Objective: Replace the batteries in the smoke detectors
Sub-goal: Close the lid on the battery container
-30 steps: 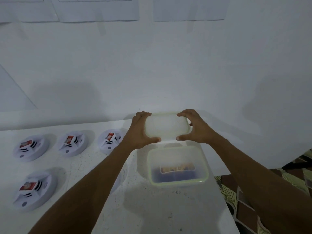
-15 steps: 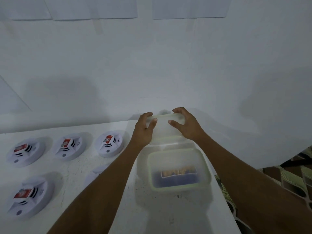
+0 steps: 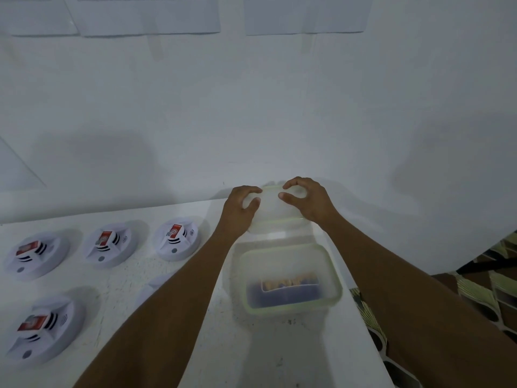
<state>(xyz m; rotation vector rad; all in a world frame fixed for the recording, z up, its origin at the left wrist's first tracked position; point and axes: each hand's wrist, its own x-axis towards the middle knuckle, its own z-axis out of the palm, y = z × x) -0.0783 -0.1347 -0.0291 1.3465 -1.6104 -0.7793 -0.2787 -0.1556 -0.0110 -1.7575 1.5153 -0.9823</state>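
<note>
A translucent plastic lid (image 3: pixel 275 211) with a green rim lies at the far end of the white table (image 3: pixel 195 345), against the wall. My left hand (image 3: pixel 240 208) grips its left side and my right hand (image 3: pixel 307 201) grips its right side, thumbs on top. Just in front stands the open container (image 3: pixel 285 278) with dark blue batteries (image 3: pixel 282 295) inside. Several white round smoke detectors lie on the left, each with a red battery showing: one (image 3: pixel 177 238) nearest my left arm, another (image 3: pixel 107 243) beside it, one (image 3: pixel 42 329) at the front left.
Another detector (image 3: pixel 33 253) lies at the far left; one more (image 3: pixel 156 284) is mostly hidden under my left forearm. The table's right edge drops to a patterned floor (image 3: pixel 489 298). A white wall with taped paper sheets (image 3: pixel 140 15) rises behind the table.
Both hands carried the lid away from above the container toward the wall and lowered it onto the table's far end. The container stayed in place.
</note>
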